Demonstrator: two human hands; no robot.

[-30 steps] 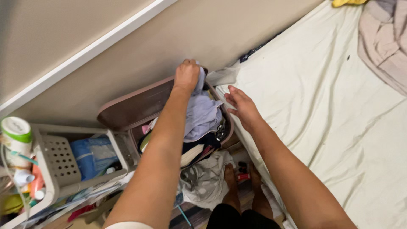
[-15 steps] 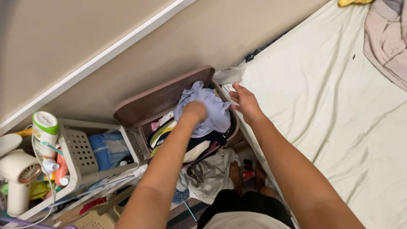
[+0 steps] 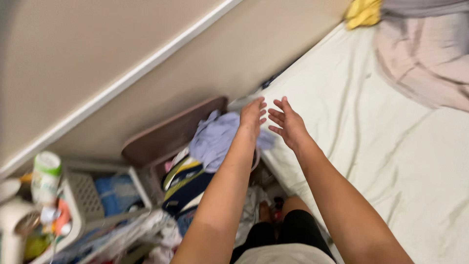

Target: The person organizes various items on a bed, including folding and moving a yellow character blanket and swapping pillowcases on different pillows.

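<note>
Centre of the frame: I am holding both hands out above the overfilled brown plastic laundry hamper (image 3: 171, 134), which is standing with its flat lid tipped back against the beige wall (image 3: 146, 54). My left hand (image 3: 252, 116) is hovering with fingers loosely spread over the crumpled pale lavender cotton garment (image 3: 211, 139) lying on top of the heap; it looks to be just above or brushing the cloth, and blur keeps me from telling which. My right hand (image 3: 289, 124) is hanging open just beside it, palm turned inward, over the edge of the cream-sheeted bed (image 3: 391, 161) that fills the right of the frame. Neither grip is closed on anything: both are released and empty.

Handling the garment well, in my judgement, is calling for both palms coming down flat and together on the lavender cloth, pressing toward the hamper's middle so nothing slides over the near rim onto the clothes already spilling down at lower centre.

At lower left, blurred, a white slotted plastic basket (image 3: 85, 195) is holding a white and green bottle (image 3: 45, 177) and other toiletries. At upper right, a dusty pink blanket (image 3: 425, 58) and a yellow cloth (image 3: 364, 12) are lying on the bed.
</note>
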